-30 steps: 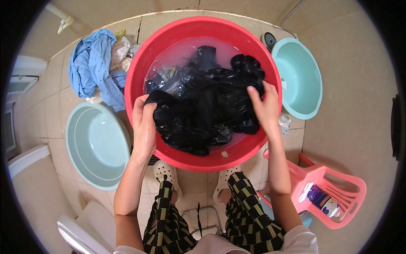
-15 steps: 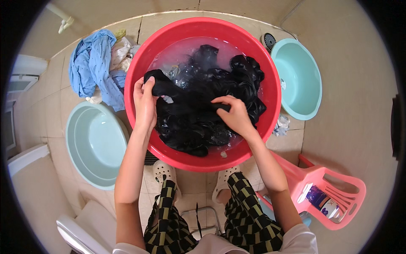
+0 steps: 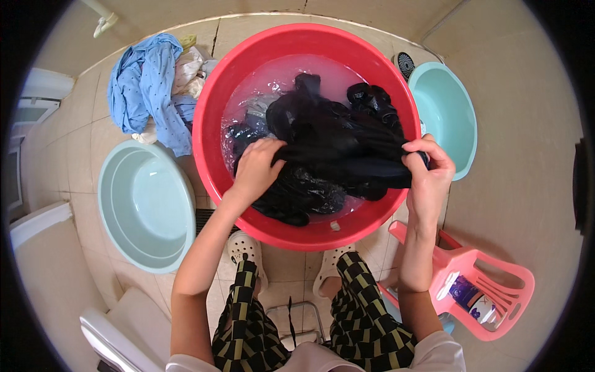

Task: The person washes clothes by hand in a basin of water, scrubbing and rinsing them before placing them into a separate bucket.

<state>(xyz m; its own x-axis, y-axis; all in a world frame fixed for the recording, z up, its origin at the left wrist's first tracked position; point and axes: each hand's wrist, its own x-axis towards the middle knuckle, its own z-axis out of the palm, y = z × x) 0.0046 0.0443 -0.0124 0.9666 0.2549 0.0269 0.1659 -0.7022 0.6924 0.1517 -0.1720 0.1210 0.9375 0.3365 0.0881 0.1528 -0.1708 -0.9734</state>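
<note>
Cloth (image 3: 347,158), black and wet, was in the big red tub (image 3: 291,234), with part of it in the cloudy water (image 3: 310,65) and part held up. The held part made a long band from side to side, across the person's front. Its long way ran left to right, and the right end dipped down a tiny bit and poked out over the tub's edge. More black folds lay behind and below it; where one piece stopped and another began was hard to tell.

The two hands were well apart. The left hand (image 3: 256,167) pinched the band's left end with fingers and thumb, inside the tub. The right hand (image 3: 431,173) gripped the right end, by the edge.

A pale blue bowl (image 3: 149,232) sat on the floor to the left, near blue clothes (image 3: 158,80). A green bowl (image 3: 443,105) sat to the right. A pink chair (image 3: 458,263) was nearer the person, with a purple and white pack (image 3: 474,297) on it.
</note>
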